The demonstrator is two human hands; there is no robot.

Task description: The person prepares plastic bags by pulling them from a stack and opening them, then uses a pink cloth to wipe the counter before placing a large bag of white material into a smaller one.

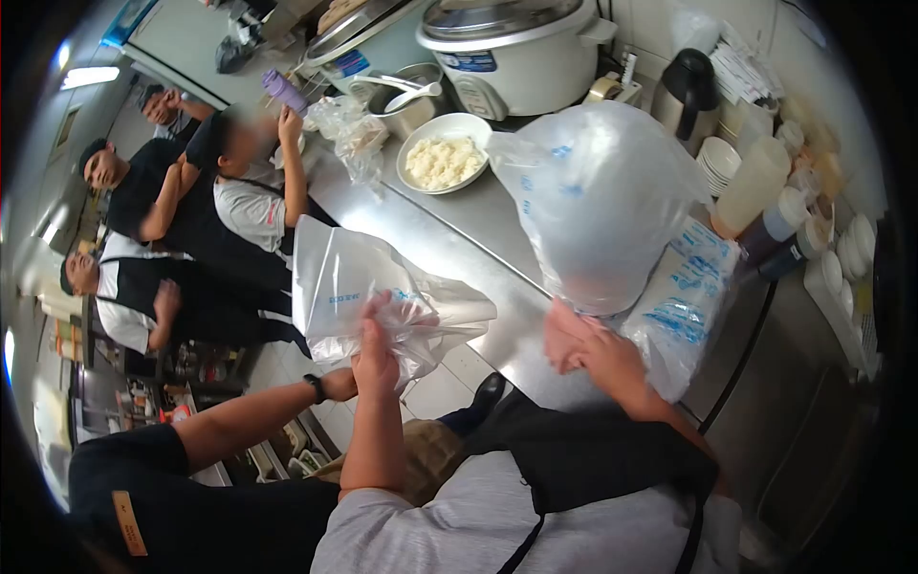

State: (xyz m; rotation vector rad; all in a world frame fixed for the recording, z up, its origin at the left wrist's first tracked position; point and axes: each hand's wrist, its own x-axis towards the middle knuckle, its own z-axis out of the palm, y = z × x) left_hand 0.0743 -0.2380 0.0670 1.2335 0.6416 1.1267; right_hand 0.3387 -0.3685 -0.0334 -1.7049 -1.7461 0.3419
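Note:
My left hand [376,359] is closed around the gathered part of a clear plastic bag [335,273] with blue print, held up over the edge of the steel counter. My right hand [612,359] rests low by the counter, its fingers bent around something pink [566,335], perhaps a cloth; its kind is not clear. Just beyond that hand stands a large, puffed-out white plastic bag [612,191]. Beside it lies a flat pack of plastic bags [684,306] with blue print, close to my right wrist.
A white bowl of rice [443,163] sits on the steel counter [430,225]. Behind it are a rice cooker [516,57] and a metal pot [411,110] with ladles. Sauce bottles [755,191] line the right. A co-worker's arm [249,411] reaches in beside my left arm; several people stand left.

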